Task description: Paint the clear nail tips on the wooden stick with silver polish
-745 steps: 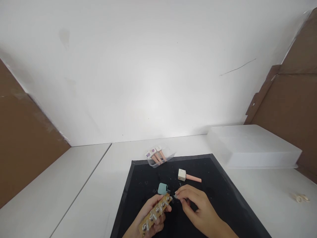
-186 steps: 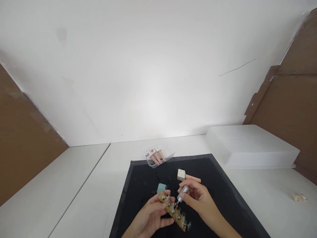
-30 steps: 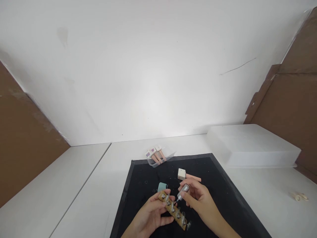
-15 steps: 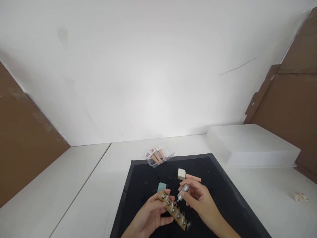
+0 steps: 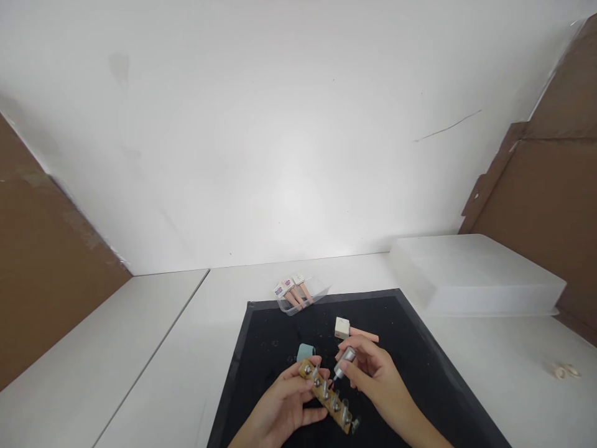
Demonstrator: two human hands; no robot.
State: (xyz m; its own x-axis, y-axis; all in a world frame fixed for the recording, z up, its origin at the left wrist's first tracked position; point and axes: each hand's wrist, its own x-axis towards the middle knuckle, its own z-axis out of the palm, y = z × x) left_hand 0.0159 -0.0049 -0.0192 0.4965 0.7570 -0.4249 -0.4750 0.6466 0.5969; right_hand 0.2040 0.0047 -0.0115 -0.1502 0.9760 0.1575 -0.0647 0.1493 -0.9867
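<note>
Strip (image 5: pixel 326 399) well inside side edges of mat (image 5: pixel 410 361)

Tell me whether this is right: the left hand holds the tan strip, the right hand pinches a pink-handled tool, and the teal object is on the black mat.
Not quite: in the head view, the right hand pinches a silver-handled tool, not a pink-handled one. The rest is right.

The bench (image 5: pixel 186 373) has lots of room on the left. Just past the right grip (image 5: pixel 373 373), a white block (image 5: pixel 342 328) with a pink stick (image 5: pixel 366 335) blocks the way. A blue-green thing (image 5: pixel 305 352) sits just past the left grip (image 5: pixel 289 395). A white box (image 5: pixel 480 280) stands far right.
</note>
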